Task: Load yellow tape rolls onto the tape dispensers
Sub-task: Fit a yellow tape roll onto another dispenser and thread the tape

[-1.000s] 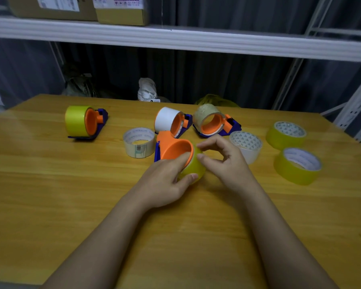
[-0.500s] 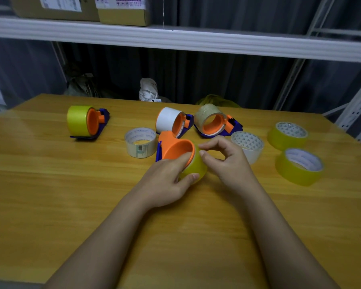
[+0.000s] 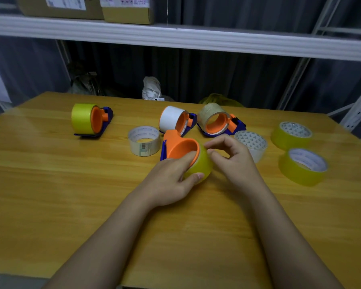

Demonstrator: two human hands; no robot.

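Both hands are busy with one tape dispenser point(image 3: 176, 148) in the middle of the wooden surface point(image 3: 50, 195). My left hand point(image 3: 171, 180) wraps around the yellow tape roll point(image 3: 202, 163) that sits on the orange wheel and holds it. My right hand point(image 3: 231, 157) has curled fingers that pinch at the top edge of that same roll.

Close behind the dispenser lies a loose clear roll point(image 3: 143, 140). Behind that stand a dispenser with white tape point(image 3: 175, 120) and a dispenser with clear tape point(image 3: 216, 120), side by side. Far off to the left is a loaded yellow dispenser point(image 3: 90, 120). Just past my right hand is a loose white roll point(image 3: 251, 142). Two spare yellow rolls, a far one point(image 3: 291, 135) and a near one point(image 3: 303, 166), lie flat on the right.

Since a second ago almost nothing has moved. My right fingers have closed in a little on the roll's edge.

Up on the shelf point(image 3: 175, 38) sit cardboard boxes point(image 3: 125, 9).
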